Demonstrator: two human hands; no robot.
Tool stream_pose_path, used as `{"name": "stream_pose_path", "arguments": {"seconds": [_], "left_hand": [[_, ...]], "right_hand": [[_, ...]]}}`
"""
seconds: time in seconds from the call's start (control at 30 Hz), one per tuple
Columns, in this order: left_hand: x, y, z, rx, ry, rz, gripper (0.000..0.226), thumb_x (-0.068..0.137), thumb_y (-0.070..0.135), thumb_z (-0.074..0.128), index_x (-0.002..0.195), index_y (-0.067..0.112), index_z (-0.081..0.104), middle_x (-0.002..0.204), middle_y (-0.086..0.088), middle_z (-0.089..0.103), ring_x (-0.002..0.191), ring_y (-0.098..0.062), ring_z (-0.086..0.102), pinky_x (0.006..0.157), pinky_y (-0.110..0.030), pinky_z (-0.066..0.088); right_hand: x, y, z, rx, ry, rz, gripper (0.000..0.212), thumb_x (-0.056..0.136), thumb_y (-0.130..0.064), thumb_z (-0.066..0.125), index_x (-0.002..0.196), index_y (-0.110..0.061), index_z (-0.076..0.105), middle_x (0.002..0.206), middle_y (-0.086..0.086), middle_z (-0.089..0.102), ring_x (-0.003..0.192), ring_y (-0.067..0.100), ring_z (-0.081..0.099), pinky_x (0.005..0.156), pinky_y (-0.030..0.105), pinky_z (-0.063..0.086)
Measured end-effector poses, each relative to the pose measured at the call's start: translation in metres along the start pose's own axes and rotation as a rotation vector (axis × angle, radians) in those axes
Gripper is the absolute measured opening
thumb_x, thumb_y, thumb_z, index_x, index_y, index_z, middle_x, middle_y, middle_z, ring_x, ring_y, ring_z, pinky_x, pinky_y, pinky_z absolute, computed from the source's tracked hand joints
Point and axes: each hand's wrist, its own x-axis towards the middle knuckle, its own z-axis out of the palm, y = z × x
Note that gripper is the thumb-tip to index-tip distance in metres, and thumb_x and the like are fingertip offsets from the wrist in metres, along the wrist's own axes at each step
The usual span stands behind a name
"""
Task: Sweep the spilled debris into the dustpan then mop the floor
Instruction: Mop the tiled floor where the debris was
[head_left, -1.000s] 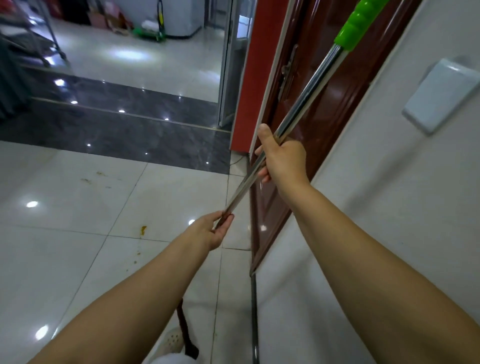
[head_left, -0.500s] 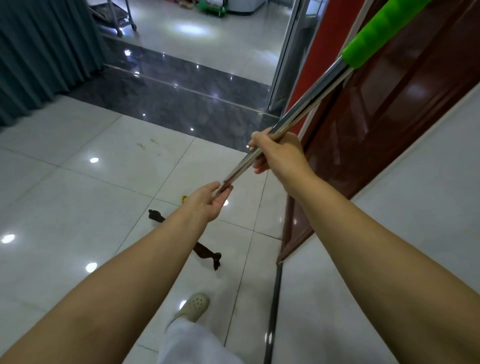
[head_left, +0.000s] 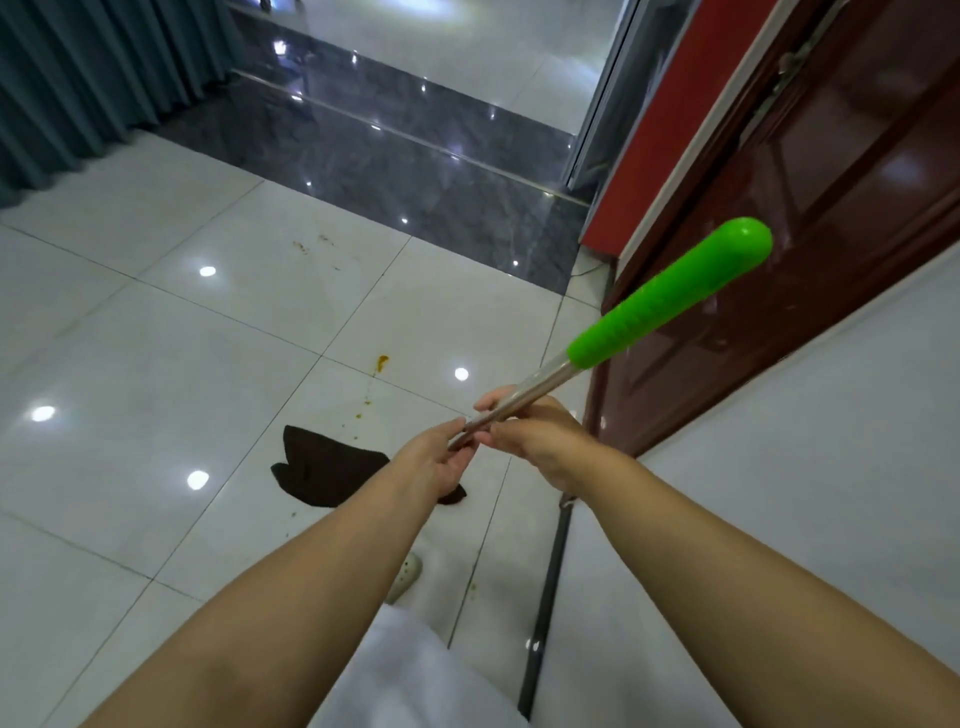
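The metal mop handle (head_left: 524, 397) vanishes behind the two hands at frame centre, so its lower length and its join to the dark brown mop cloth (head_left: 332, 467), lying on the white tiled floor (head_left: 156, 338) partly behind the left forearm, cannot be seen. The right hand (head_left: 540, 441) curls round the shaft just below the green grip (head_left: 670, 301), which points to the upper right. The left hand (head_left: 441, 462) pinches the shaft just below, fingers bent; small orange debris (head_left: 382, 364) lies on the tiles above the cloth.
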Motion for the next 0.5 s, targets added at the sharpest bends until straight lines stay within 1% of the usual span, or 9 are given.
{"name": "stream_pose_path", "arguments": {"seconds": [0.03,0.1,0.17,0.23,0.3,0.33,0.4,0.47,0.5], "left_hand": [[0.003,-0.006,-0.002,0.008,-0.011,-0.013,0.011,0.091,0.002,0.059,0.087,-0.008,0.057,0.104,-0.024,0.058,0.08,-0.027,0.064,0.078,-0.029,0.051],[0.006,-0.015,-0.002,0.021,-0.027,-0.029,0.01,0.092,-0.001,0.056,0.084,-0.007,0.056,0.099,-0.023,0.058,0.085,-0.027,0.063,0.083,-0.029,0.05],[0.007,-0.021,-0.001,0.004,-0.037,-0.046,0.007,0.092,-0.004,0.054,0.086,-0.008,0.055,0.094,-0.024,0.056,0.087,-0.029,0.062,0.084,-0.03,0.051],[0.005,-0.025,0.0,-0.035,-0.039,-0.071,0.007,0.091,-0.007,0.051,0.085,-0.007,0.052,0.089,-0.024,0.053,0.074,-0.027,0.059,0.069,-0.026,0.057],[0.004,-0.027,-0.001,-0.025,-0.022,-0.086,0.007,0.091,-0.008,0.049,0.084,-0.006,0.05,0.086,-0.023,0.053,0.067,-0.025,0.056,0.051,-0.026,0.056],[0.003,-0.029,-0.001,0.001,-0.014,-0.087,0.006,0.091,-0.007,0.049,0.085,-0.006,0.051,0.085,-0.022,0.054,0.068,-0.024,0.057,0.049,-0.026,0.055],[0.001,-0.03,-0.005,0.035,-0.008,-0.08,0.005,0.09,-0.006,0.05,0.086,-0.005,0.051,0.083,-0.021,0.055,0.068,-0.025,0.058,0.048,-0.027,0.055],[0.0,-0.029,-0.01,0.048,-0.011,-0.064,0.008,0.089,-0.005,0.05,0.082,-0.004,0.051,0.077,-0.019,0.055,0.067,-0.025,0.059,0.044,-0.027,0.055],[0.0,-0.027,-0.012,0.058,-0.021,-0.051,0.008,0.089,-0.004,0.05,0.081,-0.003,0.051,0.076,-0.019,0.055,0.067,-0.025,0.059,0.046,-0.027,0.056]], "right_hand": [[-0.001,0.002,-0.003,0.074,0.013,0.046,0.032,0.084,0.015,0.046,0.093,-0.006,0.067,0.095,0.021,0.066,0.098,0.029,0.067,0.091,0.036,0.055],[-0.006,0.0,-0.015,0.258,0.047,0.147,0.023,0.089,0.011,0.045,0.101,0.007,0.064,0.105,0.031,0.062,0.098,0.036,0.066,0.083,0.04,0.058],[-0.016,-0.009,-0.03,0.536,0.027,0.262,0.019,0.093,-0.001,0.048,0.105,0.011,0.057,0.118,0.036,0.056,0.101,0.05,0.062,0.081,0.052,0.056],[-0.025,-0.018,-0.039,0.75,-0.031,0.388,0.032,0.092,-0.008,0.051,0.121,0.007,0.048,0.127,0.043,0.045,0.103,0.059,0.057,0.081,0.057,0.054],[-0.033,-0.025,-0.037,0.757,-0.075,0.508,0.064,0.083,-0.003,0.054,0.14,0.012,0.03,0.125,0.051,0.039,0.088,0.052,0.066,0.07,0.047,0.06],[-0.036,-0.027,-0.034,0.761,-0.096,0.541,0.073,0.077,0.001,0.052,0.143,0.016,0.023,0.124,0.052,0.038,0.074,0.043,0.07,0.06,0.038,0.061],[-0.04,-0.028,-0.027,0.846,-0.097,0.599,0.074,0.075,0.006,0.044,0.145,0.015,0.021,0.133,0.049,0.03,0.049,0.026,0.066,0.041,0.024,0.055],[-0.042,-0.028,-0.022,0.889,-0.083,0.676,0.069,0.075,0.007,0.037,0.143,0.013,0.025,0.14,0.04,0.03,0.037,0.019,0.056,0.032,0.02,0.046],[-0.043,-0.029,-0.019,0.854,-0.086,0.701,0.067,0.075,0.007,0.036,0.141,0.013,0.028,0.141,0.035,0.033,0.034,0.017,0.053,0.03,0.019,0.044]]}}
